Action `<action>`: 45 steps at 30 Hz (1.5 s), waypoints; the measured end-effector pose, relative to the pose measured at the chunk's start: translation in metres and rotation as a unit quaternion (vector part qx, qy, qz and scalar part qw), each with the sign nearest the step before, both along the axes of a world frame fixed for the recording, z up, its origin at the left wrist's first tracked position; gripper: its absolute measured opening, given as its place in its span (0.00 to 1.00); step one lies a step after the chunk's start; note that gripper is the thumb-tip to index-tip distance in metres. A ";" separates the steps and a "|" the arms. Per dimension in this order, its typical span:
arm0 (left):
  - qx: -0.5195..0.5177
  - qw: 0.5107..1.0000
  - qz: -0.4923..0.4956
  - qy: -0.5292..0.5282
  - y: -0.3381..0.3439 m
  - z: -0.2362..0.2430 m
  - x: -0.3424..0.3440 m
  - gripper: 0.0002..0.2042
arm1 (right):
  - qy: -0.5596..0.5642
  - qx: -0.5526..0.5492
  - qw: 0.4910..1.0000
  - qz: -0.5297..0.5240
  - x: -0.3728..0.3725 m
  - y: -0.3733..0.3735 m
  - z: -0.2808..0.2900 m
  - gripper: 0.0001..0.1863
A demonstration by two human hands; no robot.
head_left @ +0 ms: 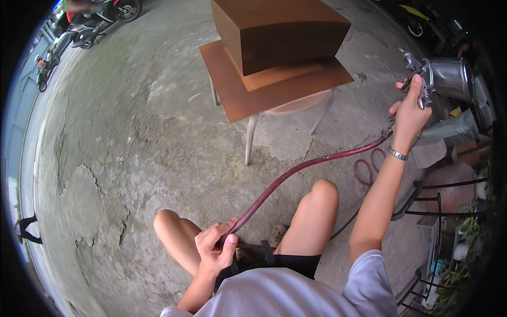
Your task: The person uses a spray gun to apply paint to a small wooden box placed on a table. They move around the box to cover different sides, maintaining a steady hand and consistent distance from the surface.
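My right hand (413, 117) is wrapped round the handle of a metal spray gun (422, 87), held out at the far right. A shiny silver cup (449, 76) is fixed to the gun's side. From the gun's base a dark red air hose (296, 170) curves down toward my lap, where my left hand (217, 244) closes on it above my thigh. In front of me a brown box (293, 47) rests on a brown board (232, 98), which lies on a stool (251, 140) with pale legs. The gun is to the right of the box, apart from it.
Loops of hose (363, 171) lie on the cracked concrete floor (116, 158). Close on my right are a black metal rack (438, 214), grey and reddish blocks (429, 153) and potted plants (465, 232). Motorcycles (87, 34) stand at the far left, with a person near them.
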State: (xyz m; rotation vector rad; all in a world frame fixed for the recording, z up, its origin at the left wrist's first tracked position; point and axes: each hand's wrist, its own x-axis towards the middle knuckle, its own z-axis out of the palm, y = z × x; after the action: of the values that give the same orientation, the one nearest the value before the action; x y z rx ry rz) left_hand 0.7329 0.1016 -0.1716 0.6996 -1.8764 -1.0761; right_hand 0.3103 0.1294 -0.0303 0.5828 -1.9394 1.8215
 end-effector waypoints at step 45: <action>0.017 1.000 -0.025 0.006 0.009 0.003 0.000 0.11 | -0.018 0.024 0.999 0.016 -0.007 -0.009 0.014 0.25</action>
State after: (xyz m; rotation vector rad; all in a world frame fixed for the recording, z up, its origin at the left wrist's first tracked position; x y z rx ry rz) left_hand 0.7326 0.1111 -0.1682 0.6667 -1.8791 -1.1432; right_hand 0.3036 0.1203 -0.0167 0.6044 -2.0138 1.8196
